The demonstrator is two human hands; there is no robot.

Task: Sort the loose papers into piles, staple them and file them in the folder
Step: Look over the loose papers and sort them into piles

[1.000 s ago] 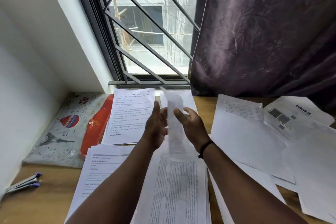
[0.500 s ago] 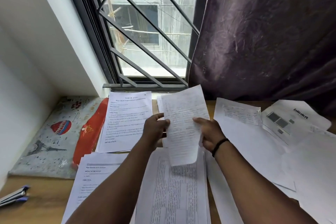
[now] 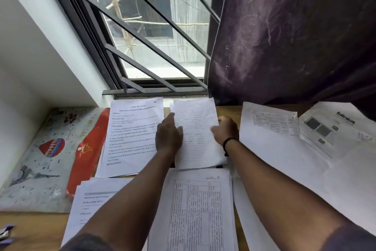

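A handwritten sheet (image 3: 198,138) lies flat on a small pile at the back middle of the desk. My left hand (image 3: 168,135) rests at its left edge with straight fingers and the thumb on the paper. At the right edge, my right hand (image 3: 224,130) holds the sheet with curled fingers, thumb on top. A printed pile headed "TASK ID" (image 3: 132,134) lies to the left, a pile with tables (image 3: 195,210) in front, and another printed pile (image 3: 91,199) front left. The patterned grey folder (image 3: 40,149) lies far left. A stapler (image 3: 5,232) shows at the bottom left edge.
A red pouch (image 3: 85,149) lies on the folder's right side. Loose white sheets (image 3: 284,149) and a "blinkit" paper bag (image 3: 335,128) cover the right of the desk. A barred window (image 3: 154,47) and a dark curtain (image 3: 295,37) stand behind the desk.
The handwritten sheet was held upright between both hands, then tilted and came down flat onto the back middle pile. Both hands moved forward and down with it.
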